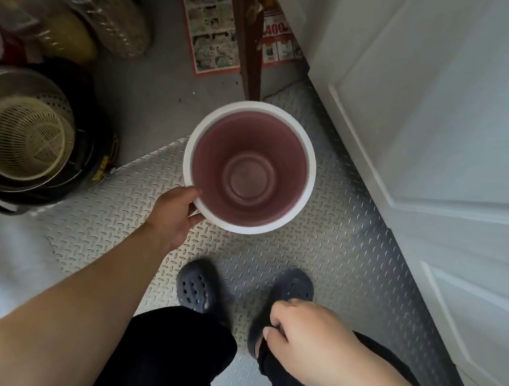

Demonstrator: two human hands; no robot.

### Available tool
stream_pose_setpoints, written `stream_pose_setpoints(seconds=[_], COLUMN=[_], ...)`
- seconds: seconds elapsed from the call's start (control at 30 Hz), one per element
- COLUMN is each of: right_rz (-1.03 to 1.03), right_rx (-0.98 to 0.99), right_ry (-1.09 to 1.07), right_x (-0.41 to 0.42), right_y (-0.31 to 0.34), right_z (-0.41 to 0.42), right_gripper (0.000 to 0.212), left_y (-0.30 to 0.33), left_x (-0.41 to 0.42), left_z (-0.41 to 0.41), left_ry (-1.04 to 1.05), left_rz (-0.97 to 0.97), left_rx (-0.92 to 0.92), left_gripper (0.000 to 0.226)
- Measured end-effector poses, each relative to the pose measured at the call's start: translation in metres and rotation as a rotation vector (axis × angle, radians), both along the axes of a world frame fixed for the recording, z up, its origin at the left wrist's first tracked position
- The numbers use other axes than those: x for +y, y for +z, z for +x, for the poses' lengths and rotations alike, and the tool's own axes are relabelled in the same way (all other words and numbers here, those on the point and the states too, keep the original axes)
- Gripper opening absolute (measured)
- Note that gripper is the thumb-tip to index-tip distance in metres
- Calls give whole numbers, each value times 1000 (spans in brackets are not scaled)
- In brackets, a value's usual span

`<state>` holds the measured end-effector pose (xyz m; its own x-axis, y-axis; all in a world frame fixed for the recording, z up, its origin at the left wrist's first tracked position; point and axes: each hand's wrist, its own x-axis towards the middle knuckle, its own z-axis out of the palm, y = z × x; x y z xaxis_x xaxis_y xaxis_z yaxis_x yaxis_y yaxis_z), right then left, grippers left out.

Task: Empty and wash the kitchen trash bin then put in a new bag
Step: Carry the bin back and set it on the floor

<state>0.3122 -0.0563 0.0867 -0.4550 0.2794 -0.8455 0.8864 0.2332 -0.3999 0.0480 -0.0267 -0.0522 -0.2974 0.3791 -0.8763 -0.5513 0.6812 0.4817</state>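
Between a white door (431,145) on the right and a heap of kitchen things on the left, a round bin (249,168) is seen from straight above over a patterned metal floor plate (273,254). Its rim is white, its inside a dull reddish brown, and it holds no bag and no rubbish. The left hand (176,214) grips the near left part of the rim, thumb over the top edge and fingers curled under it. The right hand (303,344) is low and near, loosely closed, pinching the dark cloth of the trousers (175,353) at the right knee. Two dark clogs (197,285) stand on the plate just nearer than the bin, with bare plate showing around them. Just to the bin's right a narrow strip of plate runs along the foot of the door. At its far side a dark wooden leg (248,41) comes down close to the rim. Farther off, a printed flyer (213,30) lies on the grey floor (152,89). On the left, well apart from the bin, a cream plastic basket (25,137) sits inside a metal strainer on a black pot (96,157), and beyond them lie clear bags (79,8) with yellowish contents. The plate's far left edge runs slantwise toward the pot.
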Motion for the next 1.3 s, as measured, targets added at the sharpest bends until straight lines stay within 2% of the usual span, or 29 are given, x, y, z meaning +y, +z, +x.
stream_pose_setpoints(seconds=[0.3, 0.6, 0.73, 0.93, 1.0, 1.07, 1.2, 1.3], right_rz=[-16, -26, -2, 23, 30, 39, 39, 16], right_rx=[-24, -30, -41, -36, -43, -60, -60, -70], right_ry=[-3, -72, -110, -88, -91, -84, -115, -128], right_x=[-3, -5, -8, -9, -14, -19, -36, -48], right_y=[-2, -9, -10, 2, 12, 30, 79, 122], right_z=[-2, 3, 4, 1, 3, 8, 23, 37], right_gripper=[30, 31, 29, 27, 26, 24, 22, 21], left_y=[-5, 9, 27, 80, 104, 132, 204, 262], left_x=[-8, -8, -8, -19, -28, -39, -67, -94], left_z=[1, 3, 5, 10, 14, 17, 27, 35], left_ry=[94, 106, 27, -261, -328, -387, -515, -593], left_rz=[10, -57, -138, -281, -289, -301, -305, -297], left_rx=[-41, -64, -19, 54, 72, 90, 111, 111], left_gripper=[14, 37, 25, 6, 10, 20, 4, 11])
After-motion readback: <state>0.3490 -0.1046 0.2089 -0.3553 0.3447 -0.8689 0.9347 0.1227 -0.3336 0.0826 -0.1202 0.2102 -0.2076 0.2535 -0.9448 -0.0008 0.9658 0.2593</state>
